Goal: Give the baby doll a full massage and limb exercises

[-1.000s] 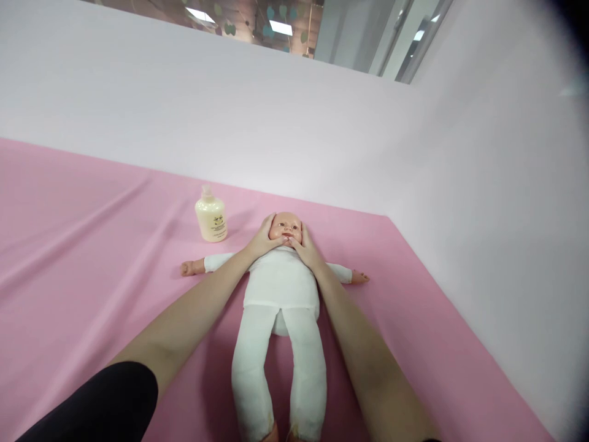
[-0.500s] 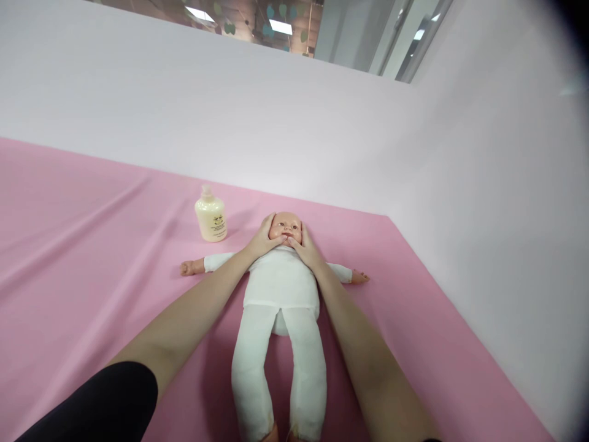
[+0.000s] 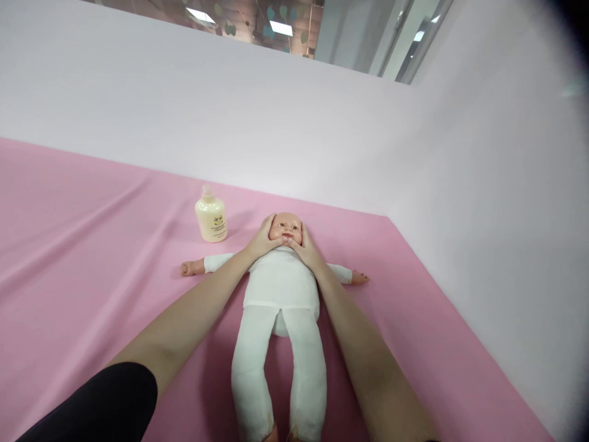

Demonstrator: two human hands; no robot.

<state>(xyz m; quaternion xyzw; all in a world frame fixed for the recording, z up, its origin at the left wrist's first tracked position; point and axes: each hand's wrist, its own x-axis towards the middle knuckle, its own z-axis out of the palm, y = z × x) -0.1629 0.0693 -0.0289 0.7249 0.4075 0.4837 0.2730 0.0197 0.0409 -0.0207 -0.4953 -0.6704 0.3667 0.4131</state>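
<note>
Pink sheeting [image 3: 105,258], baby doll [image 3: 281,279] face-up on it, and nothing visibly shifts from a second ago! Left hand [image 3: 263,240] and right hand [image 3: 308,248] stay cupped against either side of its head [image 3: 286,224], so the two-handed hold continues.

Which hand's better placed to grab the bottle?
Left, probably. The bottle stands on that side, nearer the left hand; the right hand is across the doll's head. Neither is free: both are against the head.
</note>
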